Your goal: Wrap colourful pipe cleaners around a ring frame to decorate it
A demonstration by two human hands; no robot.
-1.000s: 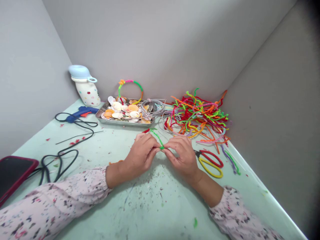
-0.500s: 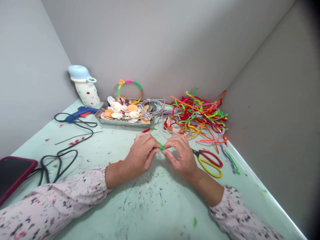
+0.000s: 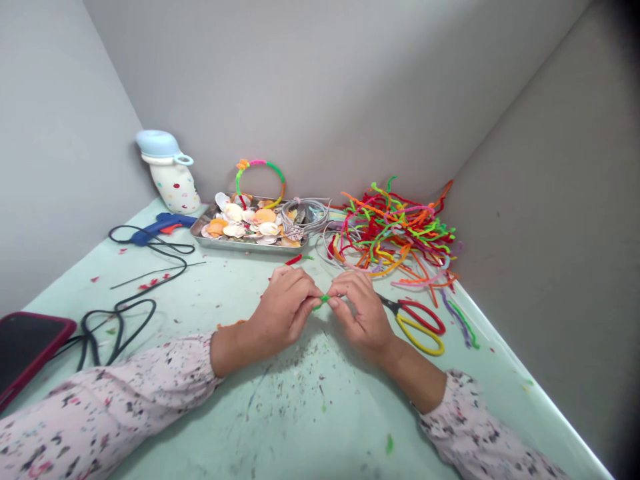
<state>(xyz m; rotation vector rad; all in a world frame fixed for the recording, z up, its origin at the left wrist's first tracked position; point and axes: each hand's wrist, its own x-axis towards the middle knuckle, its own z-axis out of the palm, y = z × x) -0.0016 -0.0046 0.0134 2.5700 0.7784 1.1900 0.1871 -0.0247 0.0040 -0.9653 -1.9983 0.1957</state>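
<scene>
Between both sets of fingertips is a short green pipe cleaner, small and bent, mostly covered by the fingers. My left hand pinches it from the left with thumb and forefinger. From the right, my right hand pinches it the same way. Scissors with one red and one yellow handle lie just right of my right hand, their blades partly hidden behind it. A red pipe cleaner piece lies beyond my left hand, and an orange piece shows beside that wrist.
A metal tray of seashells, with a multicoloured pipe cleaner ring, stands at the back. Right of it are coiled grey wire and piled pipe cleaners. Leftward are a bottle, a blue glue gun with black cord and a phone.
The fingertips have shifted slightly around the green pipe cleaner, and its end now points down by the left thumb rather than up. Both hands stay nearly in place.
</scene>
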